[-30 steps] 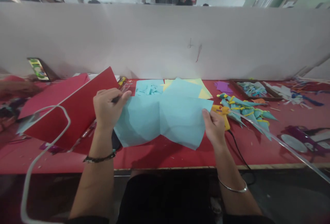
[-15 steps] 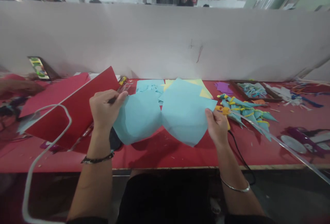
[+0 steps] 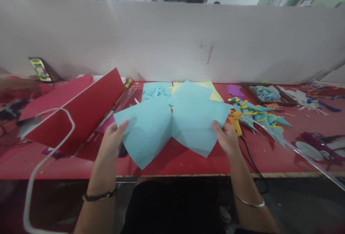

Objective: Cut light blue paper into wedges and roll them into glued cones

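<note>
A large light-blue paper piece (image 3: 151,130) with two pointed lobes joined near its middle hangs over the red table. My left hand (image 3: 115,137) pinches its left edge between thumb and fingers. At the right lobe, my right hand (image 3: 224,133) grips the edge the same way. Yellow sheets (image 3: 215,92) and a blue sheet with paper scraps (image 3: 151,88) lie behind it. Just right of my right hand is a yellow glue gun (image 3: 235,121), beside several blue paper cones (image 3: 265,119) with yellow trim.
A red board (image 3: 91,108) leans at the left near a propped phone (image 3: 40,69). Another person's blurred hand (image 3: 18,87) is at far left. At the right are a scrap tray (image 3: 269,94) and a purple tool (image 3: 318,146). A white partition (image 3: 161,40) stands behind.
My left hand has moved down and slightly right, and the left lobe now lies flatter, with its tip pointing down. The right hand has barely moved, still holding the paper.
</note>
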A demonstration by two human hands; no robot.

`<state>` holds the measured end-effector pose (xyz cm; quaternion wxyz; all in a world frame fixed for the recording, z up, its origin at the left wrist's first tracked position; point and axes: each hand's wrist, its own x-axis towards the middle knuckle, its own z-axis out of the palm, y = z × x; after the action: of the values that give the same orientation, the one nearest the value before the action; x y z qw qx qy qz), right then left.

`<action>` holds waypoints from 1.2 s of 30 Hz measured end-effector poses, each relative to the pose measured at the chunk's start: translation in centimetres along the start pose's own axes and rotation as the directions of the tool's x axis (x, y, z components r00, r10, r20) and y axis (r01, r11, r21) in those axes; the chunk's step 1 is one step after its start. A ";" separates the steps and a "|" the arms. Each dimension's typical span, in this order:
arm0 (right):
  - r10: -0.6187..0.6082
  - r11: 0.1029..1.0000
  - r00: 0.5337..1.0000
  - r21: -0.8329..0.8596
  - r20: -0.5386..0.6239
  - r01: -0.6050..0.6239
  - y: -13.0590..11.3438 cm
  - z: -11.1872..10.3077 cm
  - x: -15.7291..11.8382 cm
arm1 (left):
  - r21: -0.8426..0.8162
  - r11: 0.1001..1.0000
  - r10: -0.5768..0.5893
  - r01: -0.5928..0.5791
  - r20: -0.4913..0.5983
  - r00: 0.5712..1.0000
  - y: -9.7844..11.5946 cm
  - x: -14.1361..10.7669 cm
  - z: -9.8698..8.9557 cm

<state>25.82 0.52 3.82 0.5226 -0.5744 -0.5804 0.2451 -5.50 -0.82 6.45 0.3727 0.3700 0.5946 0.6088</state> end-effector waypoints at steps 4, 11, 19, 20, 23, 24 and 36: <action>-0.010 0.999 0.997 -0.036 -0.074 0.007 0.2 0.1 0.0 | 0.218 0.976 0.038 -0.023 -0.064 0.997 -0.1 -0.5 -0.4; -0.020 0.996 0.994 -0.086 -0.106 0.011 0.7 0.0 0.1 | 0.454 0.859 0.274 -0.235 -0.021 0.962 -0.2 0.4 -0.7; -0.010 1.000 0.989 -0.022 -0.149 0.007 1.3 -0.3 0.3 | 0.362 0.903 0.263 -0.230 -0.043 0.964 -1.4 1.3 -2.1; -0.002 1.000 0.991 -0.003 -0.135 0.001 1.3 -0.4 0.2 | 0.302 0.930 0.224 -0.211 -0.009 0.975 -1.5 1.1 -2.3; 0.024 0.998 1.000 0.064 0.018 -0.025 1.6 -0.6 -0.4 | 0.194 0.979 0.033 -0.067 0.174 0.984 -1.8 0.0 -2.8; 0.033 0.996 0.995 0.075 0.097 -0.040 1.8 -0.7 -0.7 | 0.215 0.977 -0.049 -0.003 0.234 0.971 -2.0 -0.4 -3.0; -0.039 0.998 0.994 -0.060 -0.099 0.033 1.2 -0.3 -1.7 | 0.541 0.815 0.262 -0.211 -0.018 0.965 -1.8 -1.5 -1.4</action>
<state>26.29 -0.86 2.28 0.5383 -0.5904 -0.5708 0.1893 -6.05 -2.70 4.62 0.1488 0.5015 0.7062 0.4771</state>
